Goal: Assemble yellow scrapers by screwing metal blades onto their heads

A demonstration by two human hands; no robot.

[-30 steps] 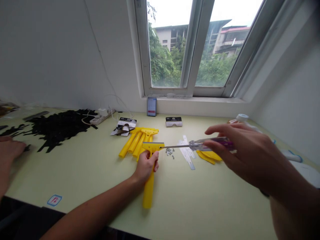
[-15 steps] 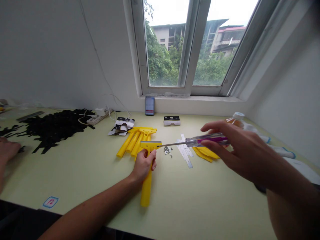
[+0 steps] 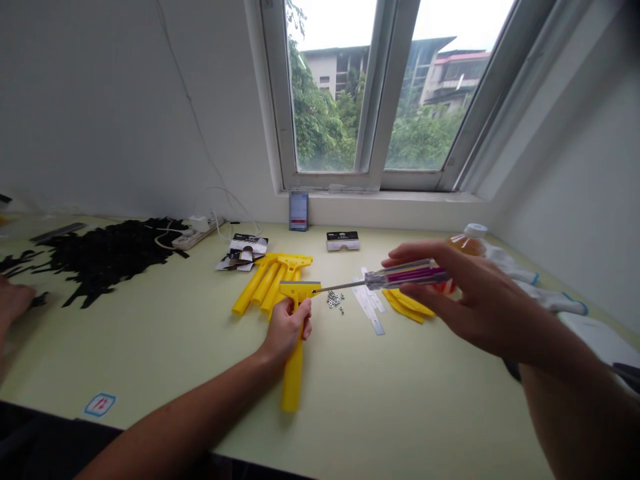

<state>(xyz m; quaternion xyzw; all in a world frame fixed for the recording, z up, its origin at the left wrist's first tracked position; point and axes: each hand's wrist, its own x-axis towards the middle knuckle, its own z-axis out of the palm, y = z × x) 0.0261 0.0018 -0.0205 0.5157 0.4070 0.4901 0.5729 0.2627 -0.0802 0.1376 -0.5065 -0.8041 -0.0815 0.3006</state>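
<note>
My left hand (image 3: 291,327) is closed around the neck of a yellow scraper (image 3: 293,380), whose handle points toward me. A grey metal blade runs along the top edge of its head. My right hand (image 3: 450,280) grips a screwdriver (image 3: 407,274) by its clear and purple handle. The shaft lies nearly level, and its tip meets the right end of the scraper head. Several small screws and nuts (image 3: 335,300) lie just beyond that tip. Behind the left hand rest several more yellow scraper handles (image 3: 267,283).
Flat metal blades (image 3: 370,310) and yellow plastic pieces (image 3: 407,307) lie to the right, near a bottle (image 3: 473,240) and gloves (image 3: 555,299). Black strips (image 3: 120,257) are piled left, by a power strip (image 3: 197,233) and another person's hand (image 3: 15,300). Cards (image 3: 343,241) and a phone (image 3: 299,211) stand behind.
My right hand has shifted slightly left with the screwdriver, its fingers placed differently on the handle. The left hand and scraper have hardly moved.
</note>
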